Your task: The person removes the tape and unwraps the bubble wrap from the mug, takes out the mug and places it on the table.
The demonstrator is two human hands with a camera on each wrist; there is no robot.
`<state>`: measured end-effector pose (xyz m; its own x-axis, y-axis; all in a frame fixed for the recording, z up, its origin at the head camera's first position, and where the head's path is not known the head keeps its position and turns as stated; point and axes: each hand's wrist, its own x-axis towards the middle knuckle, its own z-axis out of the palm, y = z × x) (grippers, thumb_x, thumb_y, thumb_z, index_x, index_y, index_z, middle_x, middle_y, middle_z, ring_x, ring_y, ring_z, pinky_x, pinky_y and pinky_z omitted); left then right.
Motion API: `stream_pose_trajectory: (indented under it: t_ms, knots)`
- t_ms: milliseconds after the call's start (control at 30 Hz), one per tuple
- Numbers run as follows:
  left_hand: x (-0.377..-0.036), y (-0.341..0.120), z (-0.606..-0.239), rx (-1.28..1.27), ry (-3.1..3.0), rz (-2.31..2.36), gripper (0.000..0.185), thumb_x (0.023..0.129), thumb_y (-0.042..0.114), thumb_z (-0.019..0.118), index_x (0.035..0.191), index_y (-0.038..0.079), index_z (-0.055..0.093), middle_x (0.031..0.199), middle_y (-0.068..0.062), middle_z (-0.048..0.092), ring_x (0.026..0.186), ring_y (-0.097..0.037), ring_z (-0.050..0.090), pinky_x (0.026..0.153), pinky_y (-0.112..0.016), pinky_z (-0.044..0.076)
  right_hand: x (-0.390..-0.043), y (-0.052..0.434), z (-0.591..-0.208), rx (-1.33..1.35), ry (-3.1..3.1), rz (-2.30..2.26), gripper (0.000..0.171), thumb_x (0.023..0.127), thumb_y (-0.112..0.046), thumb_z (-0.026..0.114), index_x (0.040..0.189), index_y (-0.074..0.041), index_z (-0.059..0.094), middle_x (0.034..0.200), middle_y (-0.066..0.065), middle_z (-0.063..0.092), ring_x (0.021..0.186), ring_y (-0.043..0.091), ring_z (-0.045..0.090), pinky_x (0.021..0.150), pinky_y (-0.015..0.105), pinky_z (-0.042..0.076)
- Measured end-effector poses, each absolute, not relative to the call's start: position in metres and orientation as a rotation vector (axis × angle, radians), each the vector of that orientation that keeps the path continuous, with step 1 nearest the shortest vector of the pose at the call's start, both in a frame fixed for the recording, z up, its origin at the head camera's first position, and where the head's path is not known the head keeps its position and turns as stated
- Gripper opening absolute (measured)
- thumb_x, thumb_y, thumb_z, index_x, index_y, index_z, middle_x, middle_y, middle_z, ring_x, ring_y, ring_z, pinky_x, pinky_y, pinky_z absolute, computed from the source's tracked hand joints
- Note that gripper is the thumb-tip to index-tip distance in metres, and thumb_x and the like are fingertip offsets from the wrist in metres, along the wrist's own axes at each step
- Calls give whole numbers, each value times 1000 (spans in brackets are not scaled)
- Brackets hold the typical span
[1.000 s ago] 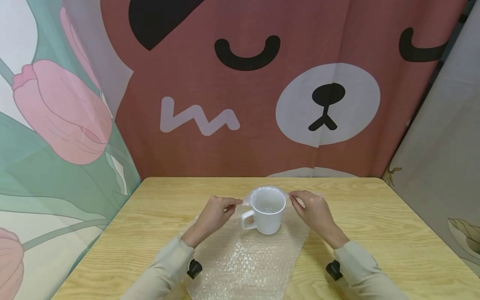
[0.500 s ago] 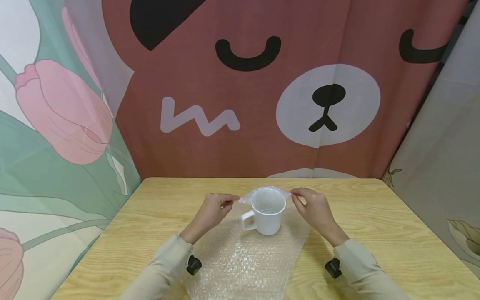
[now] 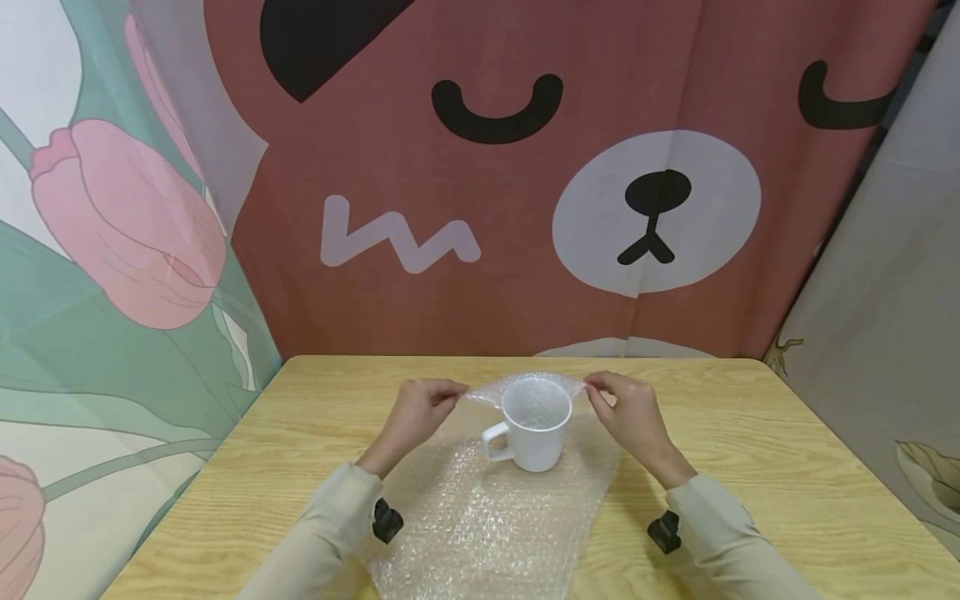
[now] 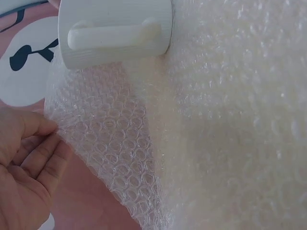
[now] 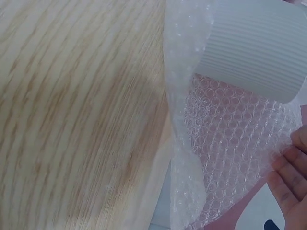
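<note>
Pinching opposite ends of the raised far edge, the left hand (image 3: 416,408) and the right hand (image 3: 628,414) held bubble wrap (image 3: 480,542) behind the white mug (image 3: 534,429) in the head view. The mug stood upright on the sheet, which lay over the wooden table (image 3: 735,442). Level hands and an even pull seemed to suit this step; a harder tug on one side could have skewed the sheet or slid the mug.

From the left wrist, thumb and finger were closed together on the edge, with the handle (image 4: 112,36) facing the camera; the wrap needed to clear it without snagging.

From the right wrist, fingertips met on the other end, the thumb partly cut off. Whether wrap touched the mug's ribbed side could not be told; light fingers would have spared the bubbles.
</note>
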<state>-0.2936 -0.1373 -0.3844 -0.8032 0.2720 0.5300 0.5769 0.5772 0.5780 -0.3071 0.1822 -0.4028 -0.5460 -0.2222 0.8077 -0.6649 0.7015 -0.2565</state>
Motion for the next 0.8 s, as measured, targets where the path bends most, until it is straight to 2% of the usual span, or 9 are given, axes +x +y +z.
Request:
stream_pose_trajectory:
  t_ms: [533,800]
  knots:
    - [-303,-144,-389,-638,-2437,-1126,14,86,-4,67,95,2,77,95,-7,73,85,-21,69,71,-30,56,-306,185,-406,667,-2108,739,7,81,3,74,88,1,72,83,12,72,74,25,70,64,41,57]
    - [-297,-142,-383,-718,-2423,-1164,15,86,-3,68,99,-1,74,98,-11,72,86,-23,70,73,-30,57,-302,185,-404,763,-2049,619,20,76,-1,78,95,2,72,89,15,72,81,31,70,67,44,57]
